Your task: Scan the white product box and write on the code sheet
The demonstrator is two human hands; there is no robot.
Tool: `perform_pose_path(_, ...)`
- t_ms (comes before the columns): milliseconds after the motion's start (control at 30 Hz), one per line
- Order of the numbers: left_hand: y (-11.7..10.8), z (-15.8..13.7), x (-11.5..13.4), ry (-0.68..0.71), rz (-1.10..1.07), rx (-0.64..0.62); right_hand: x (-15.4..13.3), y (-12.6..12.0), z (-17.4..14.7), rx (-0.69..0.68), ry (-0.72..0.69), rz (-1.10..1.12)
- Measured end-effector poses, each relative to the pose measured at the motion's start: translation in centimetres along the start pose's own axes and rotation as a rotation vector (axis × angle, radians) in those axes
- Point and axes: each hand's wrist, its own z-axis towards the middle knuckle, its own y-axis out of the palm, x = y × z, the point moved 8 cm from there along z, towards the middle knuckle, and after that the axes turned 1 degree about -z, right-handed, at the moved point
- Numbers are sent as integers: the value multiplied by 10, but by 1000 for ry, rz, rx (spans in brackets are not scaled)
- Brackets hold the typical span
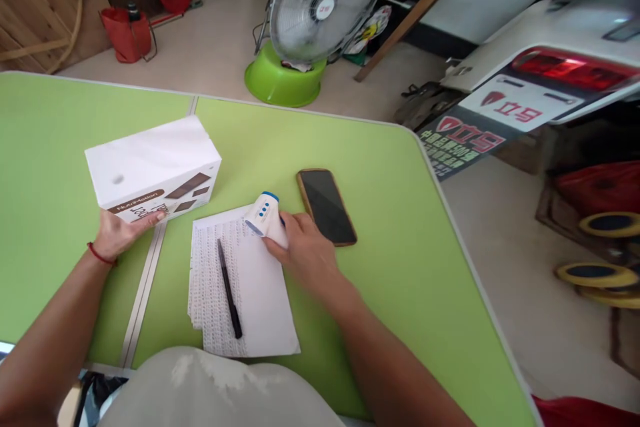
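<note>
My left hand [120, 233] grips the near lower edge of a white cardboard box [150, 160], its thumb across the printed front; the other fingers are hidden. The box's side shows brown bars and lettering. My right hand [310, 253] is wrapped round the handle of a white forehead thermometer [265, 213] with blue buttons and a blue end. It is held over the top of some written paper sheets [270, 307]. A black pen [230, 290] lies on the sheets. Just beyond my right hand a dark phone [327, 207] lies flat in a brown case.
The green folding table [400, 267] has a seam left of the papers. Behind it a large fan [330, 3] stands by a green basin [285, 80]. A white vehicle rear [575, 73] with a red light juts in near the right corner. A red bucket [127, 33] stands at back left.
</note>
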Motion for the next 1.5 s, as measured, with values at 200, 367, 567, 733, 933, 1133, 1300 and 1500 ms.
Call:
perform_pose_path(200,13,3,-9,-157,-312,-101,-46,-17,-15,58,-69,864)
perform_pose_path(367,21,-4,9,-284,-436,6,-83,7,-34,-281,131,1260)
perform_pose_path(567,44,-16,25,-355,-439,-87,-86,13,-38,-363,232,1369)
perform_pose_path(733,50,-15,29,-352,-498,-123,-83,20,-36,-361,260,1338)
perform_pose_path(933,49,-14,27,-340,-497,-135,-83,27,-35,-380,295,1381)
perform_pose_path(1133,50,-14,25,-311,-474,-156,-81,39,-40,-460,355,1461)
perform_pose_path(1300,50,-15,25,-295,-468,-162,-81,41,-41,-477,381,1502)
perform_pose_path(1500,50,-14,25,-294,-467,-170,-81,43,-42,-486,393,1486)
